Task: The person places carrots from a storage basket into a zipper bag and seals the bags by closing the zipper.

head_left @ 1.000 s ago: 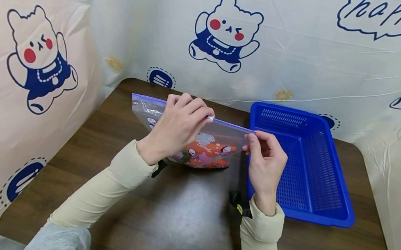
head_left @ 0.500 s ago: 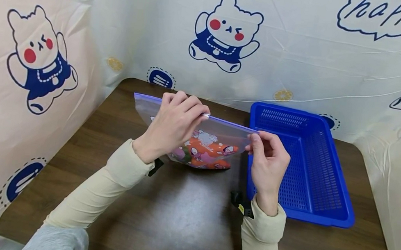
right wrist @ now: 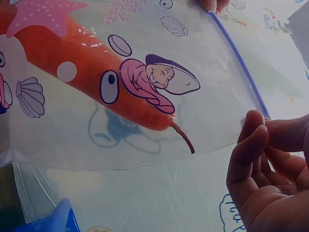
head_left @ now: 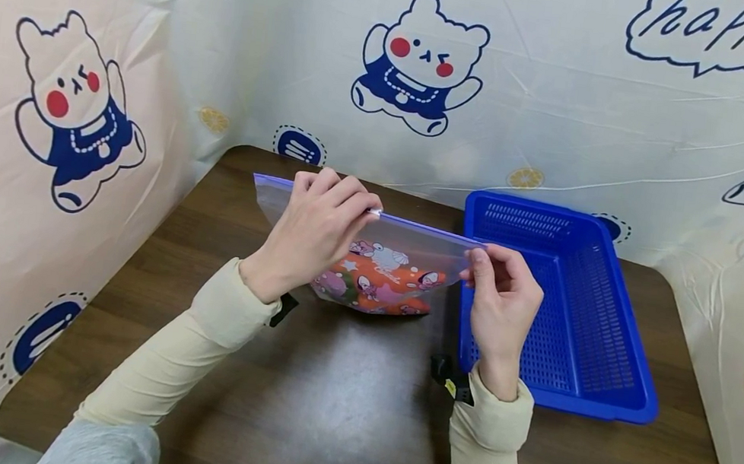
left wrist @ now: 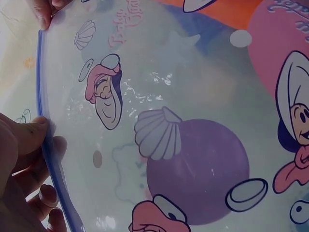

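A clear zip bag (head_left: pixel 411 248) printed with sea creatures stands on the table, its blue-purple zip edge (left wrist: pixel 40 77) uppermost. Inside lies an orange carrot (right wrist: pixel 91 67) with a thin root tip; something green shows dimly beside it. My left hand (head_left: pixel 317 229) pinches the zip from above, at a small whitish slider (head_left: pixel 374 212) partway along. At the bag's upper right corner my right hand (head_left: pixel 502 300) pinches the zip's end between thumb and fingers. The edge is stretched taut between both hands. My left hand hides part of the bag's left side.
Just right of the bag, a blue plastic basket (head_left: pixel 639 396) with slotted walls sits on the brown wooden table (head_left: pixel 336 427). A pale curtain (head_left: pixel 551 114) with cartoon bears hangs behind and at the sides.
My left hand has slid left along the zip, with the slider under its fingers. My right hand has drawn the bag's corner slightly rightward, and the bag has shifted a little that way.
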`<state>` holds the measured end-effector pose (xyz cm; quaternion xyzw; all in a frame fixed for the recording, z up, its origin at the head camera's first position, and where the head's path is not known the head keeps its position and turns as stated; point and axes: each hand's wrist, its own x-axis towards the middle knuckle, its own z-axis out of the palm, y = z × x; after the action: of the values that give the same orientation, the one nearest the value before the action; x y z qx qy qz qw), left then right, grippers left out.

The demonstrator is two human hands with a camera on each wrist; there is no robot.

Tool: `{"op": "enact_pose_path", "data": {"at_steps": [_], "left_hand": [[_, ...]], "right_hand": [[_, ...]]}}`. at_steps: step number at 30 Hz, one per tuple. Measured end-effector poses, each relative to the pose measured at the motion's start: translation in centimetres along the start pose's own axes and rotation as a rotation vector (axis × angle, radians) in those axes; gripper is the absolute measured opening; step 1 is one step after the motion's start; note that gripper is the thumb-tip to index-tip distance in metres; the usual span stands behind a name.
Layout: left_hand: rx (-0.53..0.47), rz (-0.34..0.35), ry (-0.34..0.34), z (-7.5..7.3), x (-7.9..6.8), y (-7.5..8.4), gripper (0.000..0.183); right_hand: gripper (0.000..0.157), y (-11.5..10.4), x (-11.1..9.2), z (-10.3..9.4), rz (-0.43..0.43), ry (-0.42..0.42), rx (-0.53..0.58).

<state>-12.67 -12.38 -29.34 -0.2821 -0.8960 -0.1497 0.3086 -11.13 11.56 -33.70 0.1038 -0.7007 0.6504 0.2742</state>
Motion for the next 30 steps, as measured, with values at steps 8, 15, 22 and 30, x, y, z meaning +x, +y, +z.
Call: {"op": "enact_pose_path", "data": {"at_steps": [8,15,22,30], "left_hand": [[0.002,-0.010,0.006,-0.2,-0.2,-0.2,0.017],[-0.005,-0.022,0.005,-0.3,-0.3,-0.5,0.017],[0.000,-0.022,0.020,-0.5,-0.5,-0.9,0.016],[-0.013,-0.045,0.055,-0.7,-1.0,-1.7,0.017]], "right_hand": [[0.018,0.1,0.0,-0.3,0.007,0.007,-0.029],[0.019,0.1,0.1,-0.5,0.003,0.009,-0.043],[0.018,0.1,0.2,-0.5,-0.001,0.017,-0.026],[0.018,0.2,0.1,-0.5,-0.002,0.020,-0.031]]}}
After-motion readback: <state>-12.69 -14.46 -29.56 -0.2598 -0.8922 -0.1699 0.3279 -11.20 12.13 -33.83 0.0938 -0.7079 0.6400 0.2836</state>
